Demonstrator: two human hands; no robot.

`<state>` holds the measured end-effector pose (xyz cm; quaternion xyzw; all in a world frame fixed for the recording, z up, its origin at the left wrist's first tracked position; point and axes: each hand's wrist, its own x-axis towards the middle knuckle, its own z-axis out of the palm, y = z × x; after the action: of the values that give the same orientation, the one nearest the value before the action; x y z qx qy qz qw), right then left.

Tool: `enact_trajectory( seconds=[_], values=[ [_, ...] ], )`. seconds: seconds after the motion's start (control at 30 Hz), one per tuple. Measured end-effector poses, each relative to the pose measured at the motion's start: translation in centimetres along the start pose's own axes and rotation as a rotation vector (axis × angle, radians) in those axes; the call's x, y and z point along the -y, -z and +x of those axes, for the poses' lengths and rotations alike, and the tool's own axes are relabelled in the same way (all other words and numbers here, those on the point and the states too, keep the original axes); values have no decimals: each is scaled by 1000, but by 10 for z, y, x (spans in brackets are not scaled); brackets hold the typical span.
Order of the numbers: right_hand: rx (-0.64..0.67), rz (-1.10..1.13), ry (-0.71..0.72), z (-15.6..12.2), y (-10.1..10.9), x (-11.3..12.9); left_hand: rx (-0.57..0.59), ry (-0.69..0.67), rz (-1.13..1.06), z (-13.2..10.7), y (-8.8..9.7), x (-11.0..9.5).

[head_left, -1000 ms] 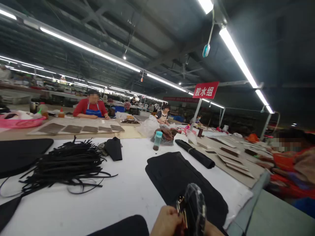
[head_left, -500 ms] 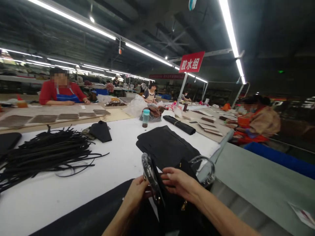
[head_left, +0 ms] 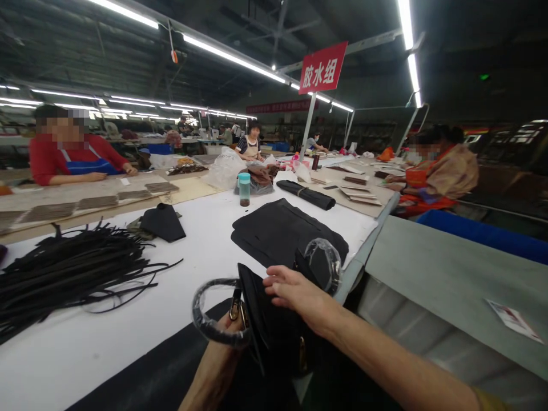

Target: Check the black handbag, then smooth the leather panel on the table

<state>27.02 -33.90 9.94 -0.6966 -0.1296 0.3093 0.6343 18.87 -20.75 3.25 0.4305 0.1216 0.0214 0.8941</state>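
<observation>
A black handbag (head_left: 272,328) with gold-coloured fittings stands at the near edge of the table. Its left handle (head_left: 200,319) and right handle (head_left: 338,262) are loops wrapped in clear plastic, flopped outward on either side. My left hand (head_left: 229,337) grips the bag's left side by a gold buckle; the handle partly covers its fingers. Across the top of the bag lies my right hand (head_left: 295,291), open, with its fingers stretched out against the black material. Under and left of the bag is a black sheet (head_left: 158,365). Flat black pieces (head_left: 286,228) lie just beyond it.
A pile of black strips (head_left: 85,268) lies on the white table (head_left: 85,354) at left. A teal-capped bottle (head_left: 244,191) and a rolled black bundle (head_left: 306,194) are farther back. Several co-workers sit around the tables. A grey-green surface (head_left: 436,268) is at right.
The left handle has swung outward to the left, and my left hand has moved left and down with the bag's side. My right hand has shifted slightly up and left. The view has turned.
</observation>
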Motion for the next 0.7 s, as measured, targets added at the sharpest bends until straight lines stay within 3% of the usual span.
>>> enact_trajectory(
  seconds=[0.3,0.4,0.57,0.7],
  values=[
    [39,-30,-118,-2,3,0,-8,-54,125,3,9,19],
    [86,-148,-109,-3,7,-3,-65,-54,196,4,7,18],
    [204,-667,-50,-12,24,3,-98,-37,330,11,9,15],
    [319,-1529,180,-13,36,31,-60,-17,384,15,11,13]
  ],
)
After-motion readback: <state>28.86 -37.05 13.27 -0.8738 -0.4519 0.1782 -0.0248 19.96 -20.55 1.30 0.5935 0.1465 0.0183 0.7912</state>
